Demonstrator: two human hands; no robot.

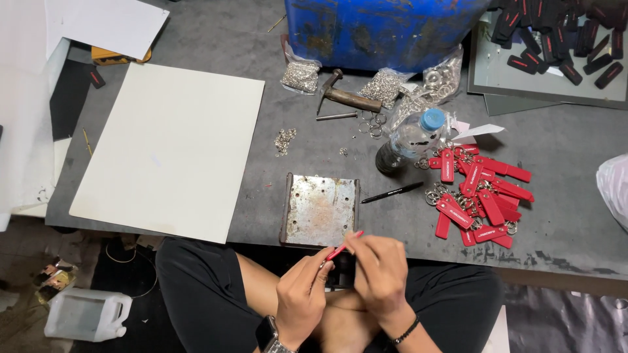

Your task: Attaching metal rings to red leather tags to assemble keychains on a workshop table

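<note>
Left hand point(302, 295) and right hand point(378, 269) pinched closed on one red strap point(342, 249) above the lap, metal plate point(320, 209) at 12 o'clock, red strap pile point(483, 196) at 2 o'clock, pen point(392, 192) between.

Even, soft light is falling from overhead on the grey tabletop point(562, 150) (shadows staying faint); the far-left edge is glaring white.

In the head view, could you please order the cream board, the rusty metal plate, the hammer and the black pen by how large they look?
1. Cream board, by far the largest.
2. Rusty metal plate.
3. Hammer and black pen: similar in length, so I would not rank them, though the hammer looks bulkier.
</note>
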